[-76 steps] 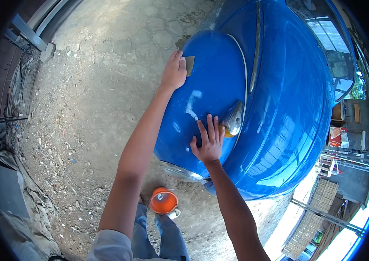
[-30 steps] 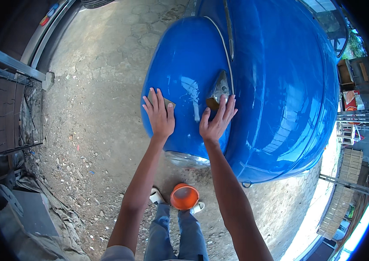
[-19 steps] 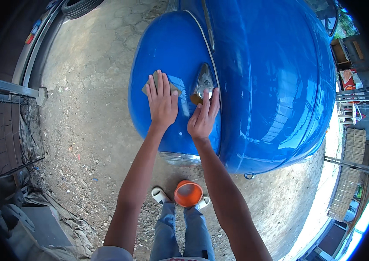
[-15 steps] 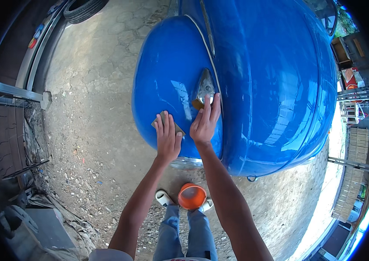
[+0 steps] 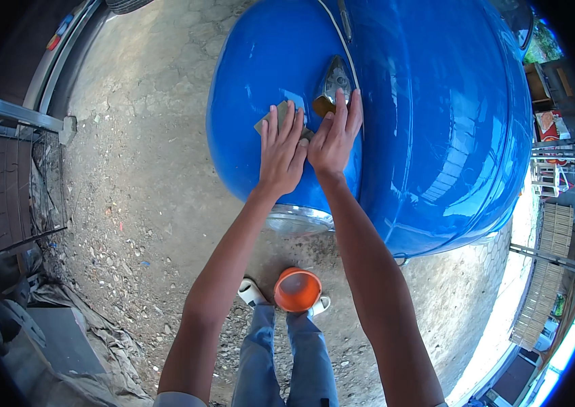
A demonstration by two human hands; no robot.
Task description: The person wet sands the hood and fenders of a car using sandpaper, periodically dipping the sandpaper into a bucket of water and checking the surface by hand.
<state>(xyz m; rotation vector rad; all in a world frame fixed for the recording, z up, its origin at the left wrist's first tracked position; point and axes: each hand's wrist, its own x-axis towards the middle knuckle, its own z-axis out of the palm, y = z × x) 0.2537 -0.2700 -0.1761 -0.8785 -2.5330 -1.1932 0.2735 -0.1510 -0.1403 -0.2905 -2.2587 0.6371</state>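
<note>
My left hand lies over a thin olive-brown piece of sandpaper, pressing it to the curved blue fender. Corners of the sheet stick out past the fingers. My right hand rests on the same fender with its fingers stretched out and nothing visible in them. Its fingertips reach the base of a chrome turn-signal lamp with an amber lens. The two hands are close together, the left thumb next to the right hand. Below them, at the fender's front, is a chrome-rimmed headlight.
The rounded blue hood rises to the right of the fender. An orange bucket stands on the ground between my feet. Debris and a grey panel lie at the lower left. A tyre shows at the top left.
My left hand has slid the sandpaper slightly forward and right across the fender, closer to my right hand. The right hand stays by the lamp. The whole view has shifted, with the car higher in it.
</note>
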